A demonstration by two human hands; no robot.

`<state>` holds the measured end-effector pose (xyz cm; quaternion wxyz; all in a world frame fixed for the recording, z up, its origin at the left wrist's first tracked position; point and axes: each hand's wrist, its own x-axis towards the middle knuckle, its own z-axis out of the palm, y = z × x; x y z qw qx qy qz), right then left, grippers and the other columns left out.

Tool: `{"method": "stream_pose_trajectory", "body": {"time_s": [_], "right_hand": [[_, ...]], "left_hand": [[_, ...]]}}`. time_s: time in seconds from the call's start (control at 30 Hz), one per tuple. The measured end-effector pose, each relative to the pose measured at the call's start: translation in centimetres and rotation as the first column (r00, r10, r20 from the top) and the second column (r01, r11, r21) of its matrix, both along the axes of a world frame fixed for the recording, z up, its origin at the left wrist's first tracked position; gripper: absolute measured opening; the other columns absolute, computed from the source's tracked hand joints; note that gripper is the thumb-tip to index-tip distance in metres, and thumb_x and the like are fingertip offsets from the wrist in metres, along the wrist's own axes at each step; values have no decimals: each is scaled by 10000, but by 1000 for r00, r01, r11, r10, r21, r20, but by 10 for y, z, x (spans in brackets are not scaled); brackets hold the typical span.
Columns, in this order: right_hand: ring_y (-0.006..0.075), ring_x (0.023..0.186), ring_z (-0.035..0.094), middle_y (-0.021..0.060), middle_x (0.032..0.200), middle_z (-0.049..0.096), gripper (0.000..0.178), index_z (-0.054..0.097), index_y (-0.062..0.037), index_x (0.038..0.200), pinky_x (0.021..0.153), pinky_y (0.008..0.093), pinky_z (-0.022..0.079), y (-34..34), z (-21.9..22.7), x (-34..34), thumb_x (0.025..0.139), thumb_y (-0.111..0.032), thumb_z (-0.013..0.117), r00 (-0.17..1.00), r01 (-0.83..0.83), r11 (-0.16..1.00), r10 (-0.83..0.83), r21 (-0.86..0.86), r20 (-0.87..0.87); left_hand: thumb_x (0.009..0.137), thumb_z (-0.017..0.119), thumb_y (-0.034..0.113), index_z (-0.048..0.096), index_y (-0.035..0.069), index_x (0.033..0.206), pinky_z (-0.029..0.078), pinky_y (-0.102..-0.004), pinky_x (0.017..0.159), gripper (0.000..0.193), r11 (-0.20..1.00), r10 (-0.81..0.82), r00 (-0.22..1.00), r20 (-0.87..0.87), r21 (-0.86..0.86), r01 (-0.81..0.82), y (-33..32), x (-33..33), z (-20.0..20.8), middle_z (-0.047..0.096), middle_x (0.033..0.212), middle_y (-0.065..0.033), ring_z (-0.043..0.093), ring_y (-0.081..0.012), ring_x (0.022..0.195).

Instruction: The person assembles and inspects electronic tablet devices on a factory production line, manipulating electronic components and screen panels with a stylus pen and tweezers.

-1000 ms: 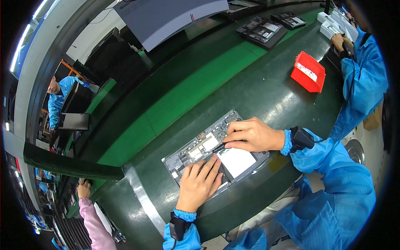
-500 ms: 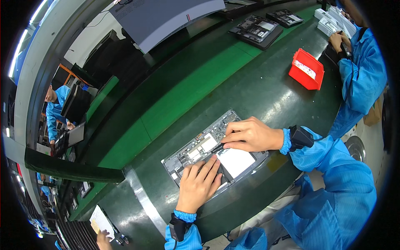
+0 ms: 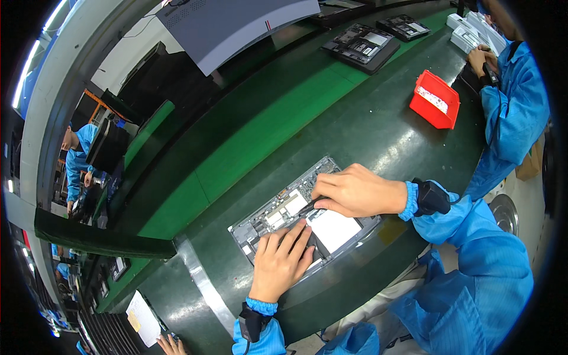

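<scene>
An opened laptop base lies on the dark green tabletop, its circuit board and a white-labelled battery exposed. Across the lower left of it rests my left hand, fingers stretched and slightly apart over the black part beside the battery. My right hand is over the board's upper right, thumb and fingers drawn together by a dark strip between board and battery. What those fingertips grip, if anything, is hidden.
A red bin with small pieces stands to the right, near a co-worker in blue. Opened laptop bases sit on the green belt. At left are a padded bar, a paper sheet and another person's hand.
My right hand's fingers have curled in more, and the hand has shifted slightly. My left hand stays put. The belt's laptops have slid a little left; another person's hand has moved off the paper.
</scene>
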<state>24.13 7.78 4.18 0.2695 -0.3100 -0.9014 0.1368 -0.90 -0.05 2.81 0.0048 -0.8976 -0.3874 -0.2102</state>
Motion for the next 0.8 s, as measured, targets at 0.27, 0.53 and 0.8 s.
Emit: {"method": "stream_pose_trajectory", "body": {"time_s": [0.27,0.53,0.8], "right_hand": [[355,604,648,161,642,649,278,693,-24,912,599,440,493,10,18,-1,961,-296,675,999,38,901,-34,-432,18],[365,605,642,188,661,650,267,710,-17,903,604,432,491,11,16,-5,949,-280,693,999,14,935,5,-355,51],[372,634,665,189,678,672,259,722,-7,900,633,433,513,11,18,-7,932,-263,696,998,63,940,-50,-334,49]], "left_hand": [[850,752,223,689,72,1224,467,-371,876,408,999,-10,1000,-15,-35,9,-2,-2,2,642,1308,-35,591,-229,1043],[810,773,189,694,96,1227,458,-378,854,434,1000,-16,1000,23,-24,17,-2,-4,-1,651,1307,-21,593,-239,1029],[820,769,195,692,94,1230,456,-379,854,430,999,-18,999,35,-26,19,-1,-5,-3,650,1312,-23,590,-240,1033]]}}
